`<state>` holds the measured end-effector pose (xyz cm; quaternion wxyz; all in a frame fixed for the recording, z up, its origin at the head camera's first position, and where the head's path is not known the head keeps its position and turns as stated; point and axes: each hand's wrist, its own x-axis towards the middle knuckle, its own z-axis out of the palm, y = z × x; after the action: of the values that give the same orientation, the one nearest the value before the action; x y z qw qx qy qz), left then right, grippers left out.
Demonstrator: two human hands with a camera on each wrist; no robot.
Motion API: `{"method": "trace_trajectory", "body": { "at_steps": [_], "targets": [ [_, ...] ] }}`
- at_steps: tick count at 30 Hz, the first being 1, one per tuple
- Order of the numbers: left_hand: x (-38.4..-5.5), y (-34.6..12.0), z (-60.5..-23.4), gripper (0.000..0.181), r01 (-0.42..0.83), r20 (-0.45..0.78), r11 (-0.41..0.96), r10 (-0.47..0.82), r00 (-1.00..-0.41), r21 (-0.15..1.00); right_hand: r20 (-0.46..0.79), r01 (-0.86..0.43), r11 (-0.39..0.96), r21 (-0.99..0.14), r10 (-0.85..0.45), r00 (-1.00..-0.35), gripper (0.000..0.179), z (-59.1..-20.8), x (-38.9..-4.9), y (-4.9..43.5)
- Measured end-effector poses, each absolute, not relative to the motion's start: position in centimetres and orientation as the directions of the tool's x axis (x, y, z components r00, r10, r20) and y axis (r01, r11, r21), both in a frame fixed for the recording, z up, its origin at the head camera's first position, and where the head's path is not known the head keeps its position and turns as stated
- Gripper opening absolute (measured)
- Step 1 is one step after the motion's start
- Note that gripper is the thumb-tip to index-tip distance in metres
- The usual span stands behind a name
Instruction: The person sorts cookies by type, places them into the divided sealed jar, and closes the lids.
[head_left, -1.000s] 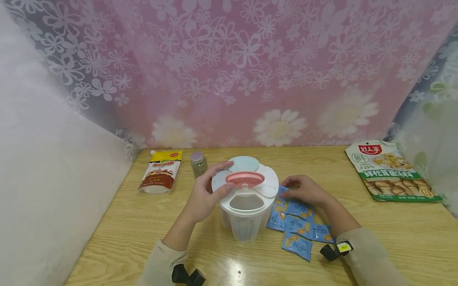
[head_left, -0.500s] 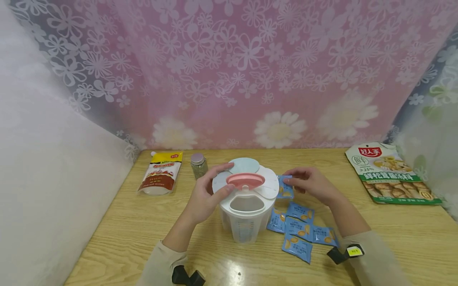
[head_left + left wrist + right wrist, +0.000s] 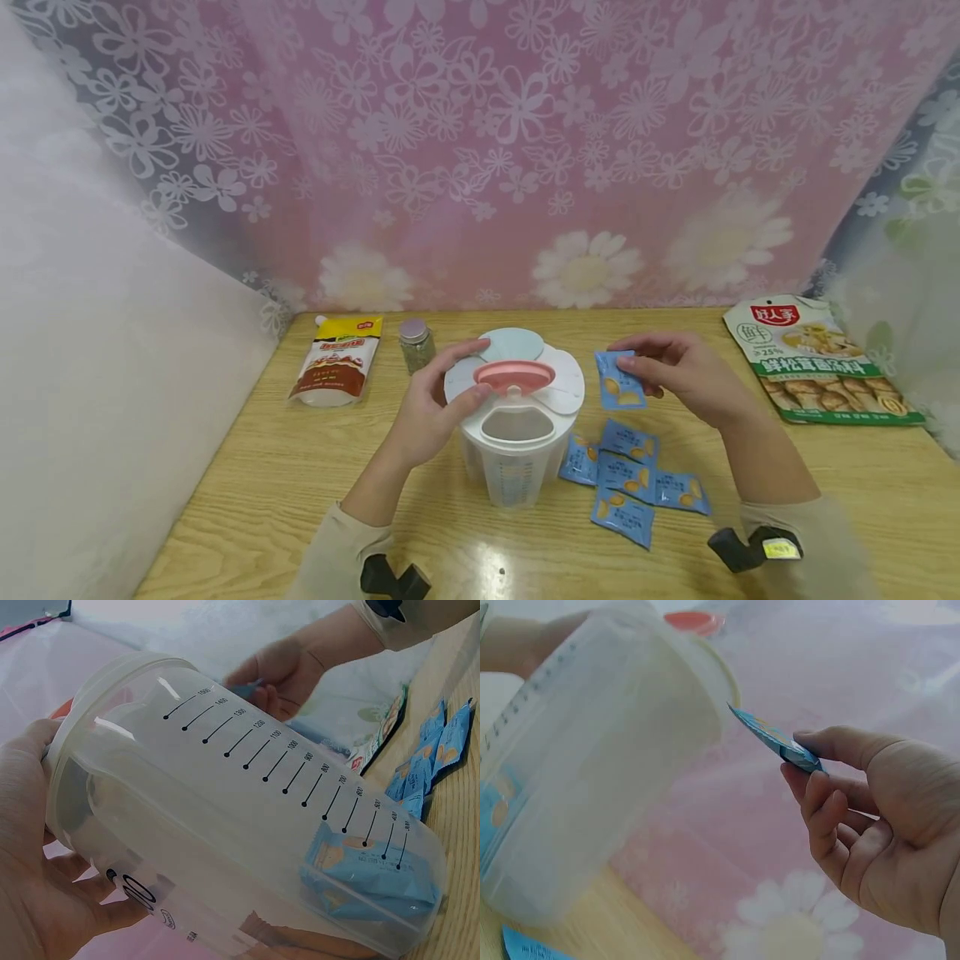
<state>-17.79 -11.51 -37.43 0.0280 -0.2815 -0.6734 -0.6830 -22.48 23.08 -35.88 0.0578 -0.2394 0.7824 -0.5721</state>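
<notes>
A lidded clear plastic canister point(image 3: 513, 483) with volume marks stands upright on the table. Its lid point(image 3: 562, 367) is white and pale blue, with a pink handle and a spout opening at the front. My left hand point(image 3: 423, 421) grips the lid's left side, thumb by the pink handle. To the canister's right, my right hand point(image 3: 686, 379) pinches a blue sachet point(image 3: 621, 392) between thumb and fingers, above the table and apart from the canister. Several more blue sachets point(image 3: 626, 477) lie right of the canister. In the left wrist view, another blue sachet point(image 3: 367, 874) shows through the canister's wall.
A brown and yellow spouted pouch point(image 3: 333, 362) lies at the back left. Beside it is a small glass jar point(image 3: 417, 350) with a mauve cap. A green and white food pouch point(image 3: 825, 358) lies at the right. A floral curtain point(image 3: 487, 167) hangs behind the wooden table point(image 3: 285, 500).
My right hand has picked a blue sachet off the group beside the canister, lifted it and carried it rightward. My left hand and the canister have stayed in place.
</notes>
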Motion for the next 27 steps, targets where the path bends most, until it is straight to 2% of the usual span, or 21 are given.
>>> {"method": "trace_trajectory", "body": {
  "at_steps": [10,19,27],
  "targets": [
    [-17.8,-11.9,-37.3,0.054,0.394,0.394,-0.072,0.337,-0.855,0.916,0.347,-0.301,-0.174,-0.938,-0.535,-0.77,0.034,-33.1,-19.8,20.8],
    [-17.9,-11.9,-37.3,0.055,0.415,0.415,-0.075,0.328,-0.849,0.907,0.462,-0.464,-0.119,-0.878,-0.464,-0.756,0.024,-31.2,-17.5,16.3],
    [-17.9,-11.6,-37.5,0.052,0.456,0.439,-0.021,0.309,-0.844,0.89,0.587,-0.62,-0.039,-0.783,-0.377,-0.717,0.028,-30.8,-16.2,14.0]
  ]
}}
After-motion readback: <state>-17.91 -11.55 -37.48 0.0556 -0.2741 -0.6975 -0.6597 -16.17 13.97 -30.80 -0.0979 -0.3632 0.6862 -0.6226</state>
